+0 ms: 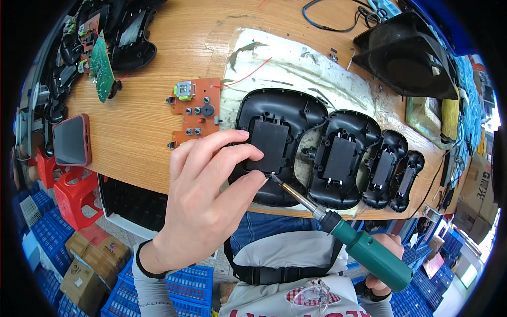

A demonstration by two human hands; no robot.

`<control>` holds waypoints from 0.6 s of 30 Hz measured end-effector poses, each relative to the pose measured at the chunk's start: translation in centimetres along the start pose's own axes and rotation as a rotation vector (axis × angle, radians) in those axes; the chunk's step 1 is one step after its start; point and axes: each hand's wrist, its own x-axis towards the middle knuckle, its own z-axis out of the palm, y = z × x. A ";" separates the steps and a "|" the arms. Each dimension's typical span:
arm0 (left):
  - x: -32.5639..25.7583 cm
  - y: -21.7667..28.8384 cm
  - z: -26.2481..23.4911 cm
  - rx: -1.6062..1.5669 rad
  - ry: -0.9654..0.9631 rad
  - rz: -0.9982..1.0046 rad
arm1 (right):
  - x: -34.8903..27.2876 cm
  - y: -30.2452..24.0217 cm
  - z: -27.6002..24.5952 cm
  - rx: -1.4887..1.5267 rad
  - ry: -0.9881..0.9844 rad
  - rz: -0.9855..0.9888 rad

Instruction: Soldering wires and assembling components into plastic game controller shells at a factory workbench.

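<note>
My right hand (388,248) grips a soldering iron (364,247) by its green handle, partly hidden behind it. The iron's tip meets a small metal tab at the lower edge of the largest black plastic shell (309,108). My left hand (206,198) rests at this shell's left side, thumb and fingers curved and apart. Its thumb tip is beside the iron's tip, and its index fingertip is at the shell's raised rectangular compartment (270,145). Whether a tiny thing sits at the thumb tip, I cannot tell. Rightward, smaller black shells (338,158) line up along the table edge.
An orange circuit board (203,111) with a red wire lies left of the shells. A green board (100,68) and black housings are farther left, above a phone (72,140). A black fan (406,55) stands far right. Blue crates (190,282) and red stools (76,193) are below.
</note>
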 end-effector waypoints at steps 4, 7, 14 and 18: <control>0.0 0.0 0.1 -0.010 0.007 -0.006 | -0.2 0.3 -0.1 0.007 0.018 -0.021; 0.0 0.0 0.0 -0.001 0.001 -0.004 | -0.3 0.8 0.0 0.104 0.065 -0.052; 0.1 0.1 -0.1 0.003 -0.005 -0.003 | -2.0 1.9 0.5 0.204 0.311 0.039; 0.2 0.1 -0.2 0.002 -0.018 -0.010 | -2.7 2.7 -0.1 0.105 0.220 0.133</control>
